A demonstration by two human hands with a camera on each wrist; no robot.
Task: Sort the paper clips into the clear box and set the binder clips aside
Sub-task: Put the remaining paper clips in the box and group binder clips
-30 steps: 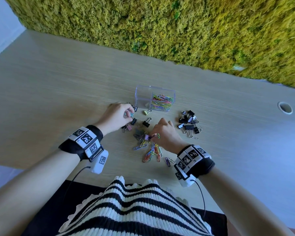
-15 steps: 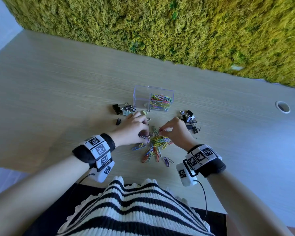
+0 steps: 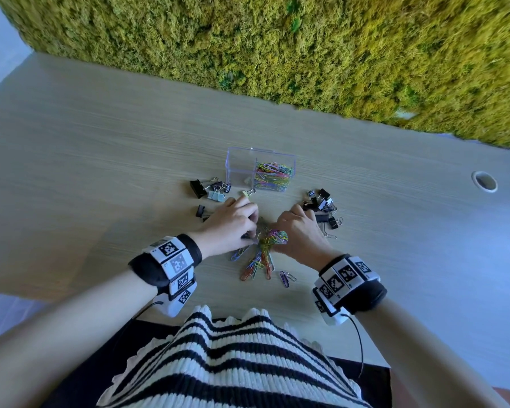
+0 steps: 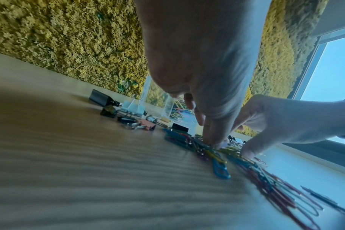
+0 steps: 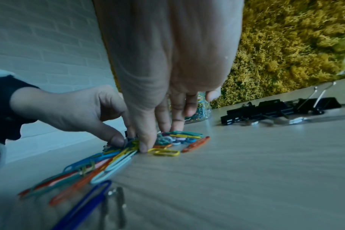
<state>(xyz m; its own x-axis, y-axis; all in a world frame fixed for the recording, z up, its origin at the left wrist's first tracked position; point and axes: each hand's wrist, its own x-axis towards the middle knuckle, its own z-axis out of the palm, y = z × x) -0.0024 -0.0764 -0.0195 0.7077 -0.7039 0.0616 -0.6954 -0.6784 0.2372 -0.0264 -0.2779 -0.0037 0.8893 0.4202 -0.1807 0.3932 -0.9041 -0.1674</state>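
A heap of coloured paper clips [image 3: 262, 254] lies on the wooden table [image 3: 100, 172] in front of me. My left hand [image 3: 252, 231] and right hand [image 3: 277, 231] meet over its far end. The left thumb and fingers [image 5: 116, 140] pinch clips at the heap's edge. The right thumb and fingers [image 5: 144, 147] close round a small clump [image 5: 173, 138]. The clear box [image 3: 236, 163] stands behind the hands, with paper clips [image 3: 273, 176] in its right compartment. Binder clips lie in two groups, one on the left [image 3: 209, 191] and one on the right [image 3: 323, 209].
A moss wall [image 3: 306, 54] runs along the table's far edge. A round cable hole [image 3: 484, 181] sits at the far right. Two loose paper clips [image 3: 286, 278] lie nearest me. My striped top [image 3: 233, 363] covers the near table edge.
The left hand left the binder clips on the left and came to the heap. Both hands have drawn together over the clips, bunching them.
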